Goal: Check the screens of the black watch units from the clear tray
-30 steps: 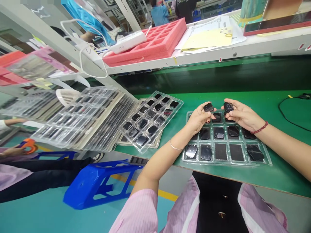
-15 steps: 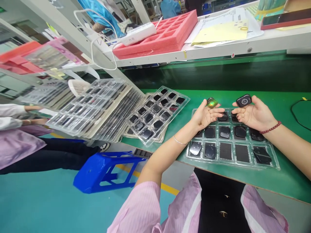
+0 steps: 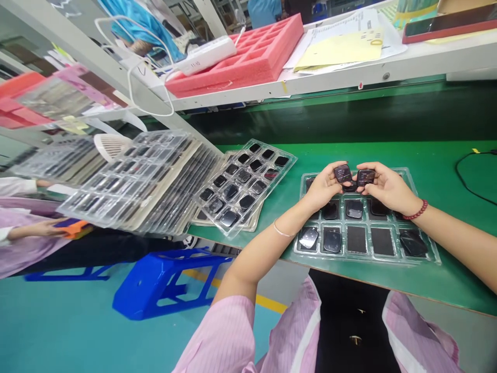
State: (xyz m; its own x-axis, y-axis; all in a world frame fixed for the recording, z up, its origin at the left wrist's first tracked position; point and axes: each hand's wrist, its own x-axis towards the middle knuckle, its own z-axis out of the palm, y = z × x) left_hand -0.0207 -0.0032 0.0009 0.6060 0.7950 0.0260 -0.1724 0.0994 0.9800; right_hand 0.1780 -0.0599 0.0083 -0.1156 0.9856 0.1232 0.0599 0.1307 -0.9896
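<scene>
My left hand (image 3: 324, 186) grips a dark strapless smartwatch body (image 3: 342, 174) between thumb and fingers. In my right hand (image 3: 388, 189) is a second smartwatch body (image 3: 365, 178), held close beside the first. Both glossy screens face me and carry small light marks, too small to read. Below the hands lies a clear plastic tray (image 3: 433, 248) with black watch bodies in many of its pockets. Two front-row pockets, one of them a dark-lined pocket (image 3: 356, 240), hold no watch. My hands hide part of the back row.
Left of my hands, another filled tray (image 3: 243, 181) lies slanted, beside a tall stack of trays (image 3: 155, 181). A shelf above bears a pink foam tray (image 3: 240, 62), papers and a phone (image 3: 450, 23). A blue stool (image 3: 155, 285) and a co-worker's hand (image 3: 44, 228) are at left.
Both watch bodies turned over: earlier their sensor backs showed, one glowing green; now the screens do. My hands moved closer together and lower. The co-worker's hand now holds something orange and purple.
</scene>
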